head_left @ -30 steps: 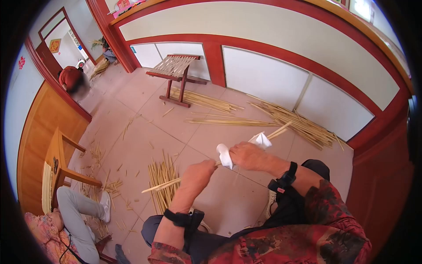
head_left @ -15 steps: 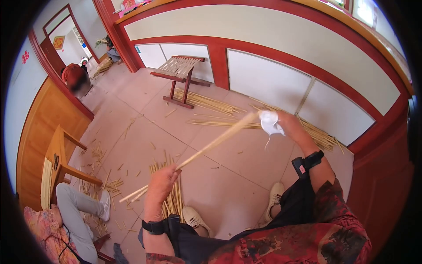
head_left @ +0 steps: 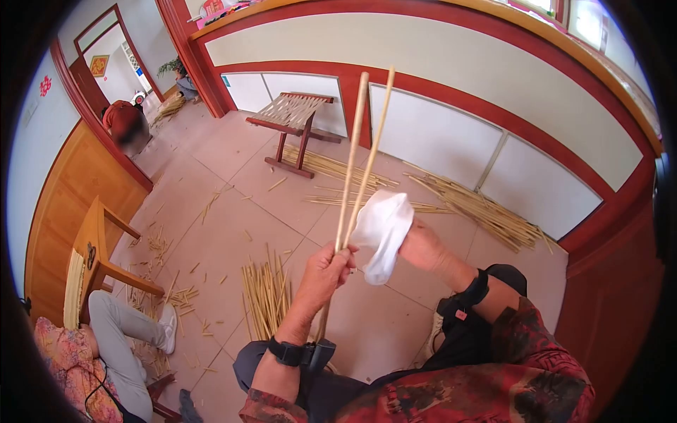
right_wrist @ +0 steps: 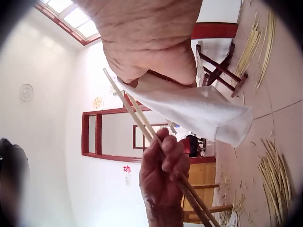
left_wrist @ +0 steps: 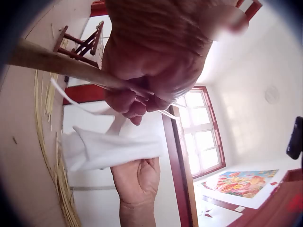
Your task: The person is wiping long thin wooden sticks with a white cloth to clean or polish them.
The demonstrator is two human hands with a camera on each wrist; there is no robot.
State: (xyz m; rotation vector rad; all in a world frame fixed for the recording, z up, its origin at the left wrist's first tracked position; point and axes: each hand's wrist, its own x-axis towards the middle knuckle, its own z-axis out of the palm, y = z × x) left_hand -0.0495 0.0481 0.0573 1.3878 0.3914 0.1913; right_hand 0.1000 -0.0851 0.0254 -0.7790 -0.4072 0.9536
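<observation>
Two long thin sticks [head_left: 350,166] rise from my left hand [head_left: 326,271], which grips them near their lower part; their tops spread apart slightly. My right hand [head_left: 423,247] holds a white cloth [head_left: 384,233] just right of the sticks. In the left wrist view the left hand [left_wrist: 151,56] curls round a stick [left_wrist: 61,66], with the cloth [left_wrist: 113,149] hanging beyond. The right wrist view shows the right hand [right_wrist: 151,42] pinching the cloth [right_wrist: 189,109], and the left fingers wrapped round both sticks [right_wrist: 191,191].
Bundles of sticks lie on the floor near my left knee [head_left: 264,299], under a woven folding stool [head_left: 289,113] and along the wall [head_left: 486,211]. Short cut pieces are scattered at left, by a wooden bench [head_left: 116,271] and a seated person's leg [head_left: 120,338].
The sticks have swung from a low slant to nearly upright. The cloth was round the sticks and now hangs beside them in my right hand, which has come back closer to my left.
</observation>
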